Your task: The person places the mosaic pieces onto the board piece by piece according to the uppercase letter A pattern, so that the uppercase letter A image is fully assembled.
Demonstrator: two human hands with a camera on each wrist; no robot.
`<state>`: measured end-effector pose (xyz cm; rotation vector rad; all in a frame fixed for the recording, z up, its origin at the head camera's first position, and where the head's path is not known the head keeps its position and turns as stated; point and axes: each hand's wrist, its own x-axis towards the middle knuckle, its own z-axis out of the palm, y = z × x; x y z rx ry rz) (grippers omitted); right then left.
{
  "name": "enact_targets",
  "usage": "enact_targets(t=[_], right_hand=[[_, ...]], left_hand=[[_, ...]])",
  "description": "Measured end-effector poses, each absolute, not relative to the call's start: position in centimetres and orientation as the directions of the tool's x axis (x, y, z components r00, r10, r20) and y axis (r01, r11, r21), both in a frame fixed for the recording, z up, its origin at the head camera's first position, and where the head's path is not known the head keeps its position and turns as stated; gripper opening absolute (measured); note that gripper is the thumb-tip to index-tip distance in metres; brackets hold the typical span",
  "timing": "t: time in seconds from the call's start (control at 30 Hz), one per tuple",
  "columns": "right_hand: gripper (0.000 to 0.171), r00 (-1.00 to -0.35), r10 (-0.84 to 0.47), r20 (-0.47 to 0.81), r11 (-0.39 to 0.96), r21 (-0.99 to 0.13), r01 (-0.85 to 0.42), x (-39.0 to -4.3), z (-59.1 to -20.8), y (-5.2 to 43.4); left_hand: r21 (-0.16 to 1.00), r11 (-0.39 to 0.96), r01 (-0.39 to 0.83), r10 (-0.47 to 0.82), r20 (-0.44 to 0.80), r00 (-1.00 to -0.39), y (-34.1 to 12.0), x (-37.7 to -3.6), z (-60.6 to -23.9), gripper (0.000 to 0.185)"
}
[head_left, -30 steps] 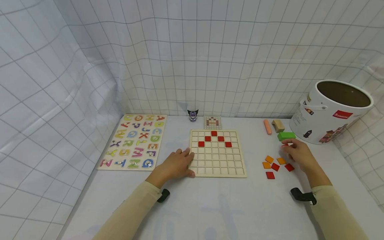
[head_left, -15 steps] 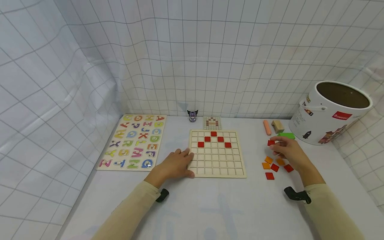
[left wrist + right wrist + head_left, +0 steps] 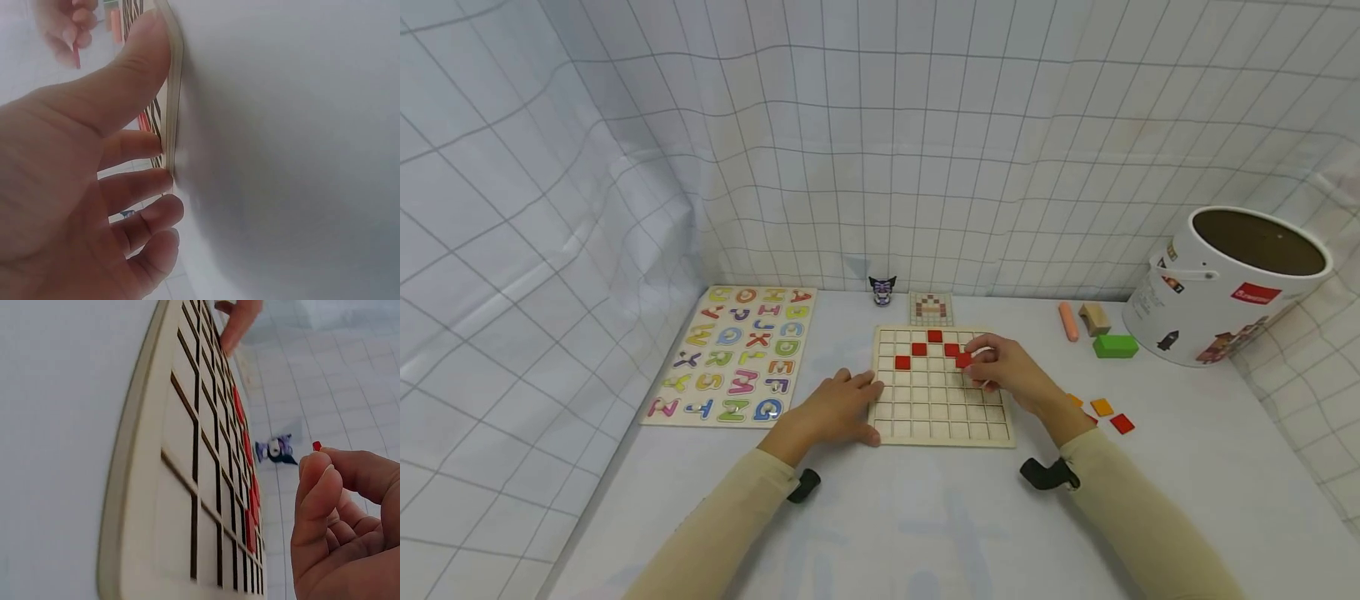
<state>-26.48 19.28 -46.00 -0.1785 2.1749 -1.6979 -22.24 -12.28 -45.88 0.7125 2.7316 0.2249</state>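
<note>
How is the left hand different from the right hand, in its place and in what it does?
The left hand rests on the left edge of the grid board, fingers fairly straight; the right hand is above the board's right part. The left hand holds nothing; the right hand pinches a red tile. Both wear beige sleeves.

Recording booth: gridded white cloth [image 3: 925, 150] backs a toy-strewn table [image 3: 925, 517].

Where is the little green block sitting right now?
In the head view, the green block lies on the table's right side, just left of the white bucket, in front of the tan block.
</note>
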Motion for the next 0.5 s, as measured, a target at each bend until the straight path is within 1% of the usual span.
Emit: enact_targets(t=[0.13,0.27,0.5], right_hand=[[0.037,-0.899,-0.381,-0.215,0.267,-0.957,0.116,-26.7,-46.5,15.8],[0.034,-0.882,-0.407,-0.237,0.320,-0.941,0.106,-26.9,-46.7,13.0],[0.028,-0.886,-0.389,-0.252,0.460,-0.886,0.050,-27.4,-47.1,10.5]], left_hand=[[0.197,0.868,0.456,0.495,-0.254,-0.831,-12.2,-22.3,-46.0,0.088],[0.160,0.867,0.471,0.497,-0.251,-0.831,-12.1,-22.3,-45.9,0.088],[0.147,0.860,0.488,0.510,-0.244,-0.825,-12.0,-22.2,-45.8,0.087]])
